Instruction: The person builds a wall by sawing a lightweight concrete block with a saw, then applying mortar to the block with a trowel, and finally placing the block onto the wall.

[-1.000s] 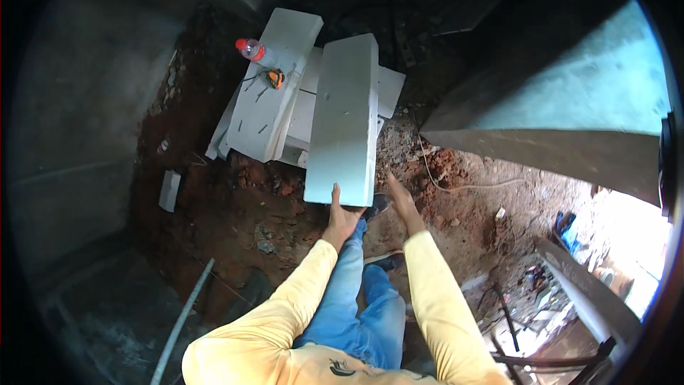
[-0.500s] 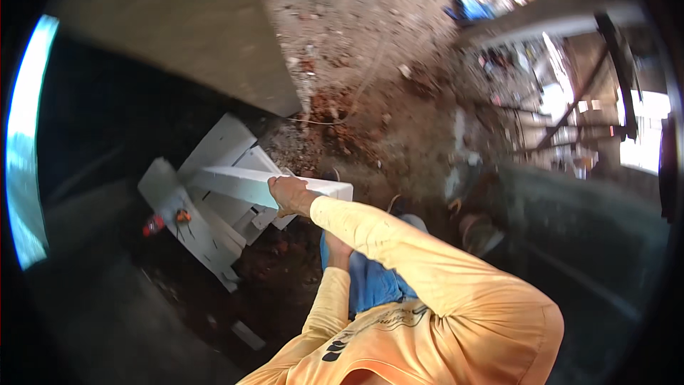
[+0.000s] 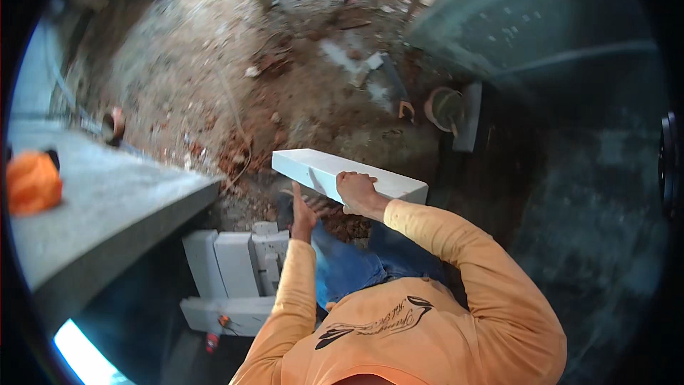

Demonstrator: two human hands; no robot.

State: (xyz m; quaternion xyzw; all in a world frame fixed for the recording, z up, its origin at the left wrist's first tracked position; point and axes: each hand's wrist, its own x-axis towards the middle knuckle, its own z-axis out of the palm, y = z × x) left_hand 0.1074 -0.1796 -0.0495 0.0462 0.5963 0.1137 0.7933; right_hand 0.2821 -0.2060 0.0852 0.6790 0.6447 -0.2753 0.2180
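A long white block [image 3: 308,169], like a lightweight building block, is held up in front of my body, slanting down toward the right. My right hand [image 3: 358,192] is clamped over its near edge, fingers on top. Below the block's left end is my left hand [image 3: 304,215], fingers stretched; whether it touches the underside I cannot tell. Several more white blocks [image 3: 236,265] lie together on the ground at the lower left. On the nearest of them rests a small orange-and-black thing [image 3: 224,321], with a red object [image 3: 212,342] beside it.
A raised grey slab [image 3: 142,196] juts in from the left, bearing an orange bag [image 3: 34,182]. Rubble-strewn earth [image 3: 192,100] stretches ahead. To the right are a handsaw [image 3: 407,110] with a yellowish handle, a round bucket [image 3: 445,107] and a concrete wall [image 3: 541,36].
My body has turned right, and the white block has swung away from the other blocks. My right hand keeps hold of it; my left hand has risen from beside my leg toward its left end.
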